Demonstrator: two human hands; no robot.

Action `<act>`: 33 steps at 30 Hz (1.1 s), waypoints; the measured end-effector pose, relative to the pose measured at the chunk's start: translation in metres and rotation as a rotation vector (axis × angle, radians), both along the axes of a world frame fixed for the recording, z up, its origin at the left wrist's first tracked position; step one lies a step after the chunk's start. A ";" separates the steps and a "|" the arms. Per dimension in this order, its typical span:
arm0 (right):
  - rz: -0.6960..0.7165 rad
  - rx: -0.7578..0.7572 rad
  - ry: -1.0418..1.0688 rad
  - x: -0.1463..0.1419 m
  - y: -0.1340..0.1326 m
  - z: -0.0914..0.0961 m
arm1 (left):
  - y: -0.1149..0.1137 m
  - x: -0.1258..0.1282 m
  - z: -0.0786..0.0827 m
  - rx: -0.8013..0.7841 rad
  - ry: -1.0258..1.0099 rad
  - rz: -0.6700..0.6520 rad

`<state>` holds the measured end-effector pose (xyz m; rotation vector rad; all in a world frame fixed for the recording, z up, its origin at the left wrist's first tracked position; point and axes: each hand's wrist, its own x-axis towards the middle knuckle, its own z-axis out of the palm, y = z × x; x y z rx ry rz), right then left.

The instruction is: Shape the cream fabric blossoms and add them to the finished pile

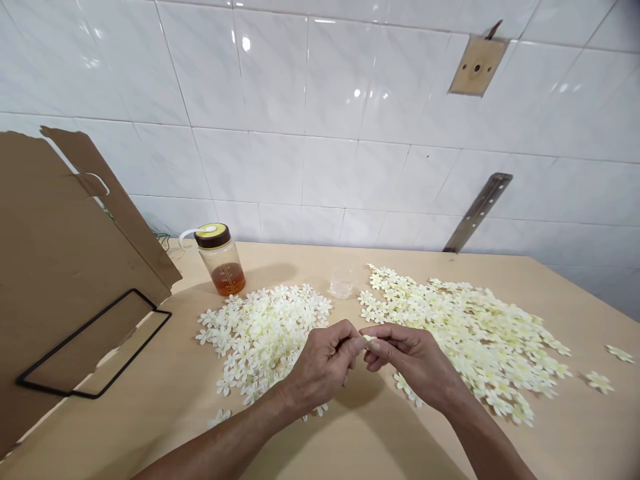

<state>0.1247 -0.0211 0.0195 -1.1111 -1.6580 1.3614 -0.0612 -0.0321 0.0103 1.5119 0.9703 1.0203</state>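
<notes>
My left hand and my right hand meet above the table, thumbs and forefingers pinched together. Between their fingertips is a small pale yellow artificial flower, mostly covered by the fingers. A pile of whitish artificial flowers spreads to the left, partly behind my left hand. To the right, a broader pile of yellowish flowers reaches behind my right hand. Beyond my hands, between the piles, stands a small clear plastic cup.
A bottle with a dark lid and amber liquid stands behind the left pile. At left are a cardboard box and a black wire frame. Two loose flowers lie far right. A tiled wall bounds the table's back.
</notes>
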 end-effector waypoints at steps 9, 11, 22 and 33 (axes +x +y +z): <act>-0.206 0.245 -0.232 -0.007 -0.004 -0.008 | 0.007 0.005 -0.008 -0.373 -0.351 -0.131; -0.211 0.239 -0.221 -0.009 -0.004 -0.011 | 0.008 0.005 -0.009 -0.427 -0.415 -0.108; -0.244 0.533 -0.353 -0.013 -0.002 -0.023 | 0.013 0.006 -0.016 -0.395 -0.374 0.091; -0.202 0.681 -0.473 -0.015 -0.003 -0.026 | 0.009 0.008 -0.012 -0.400 -0.392 0.086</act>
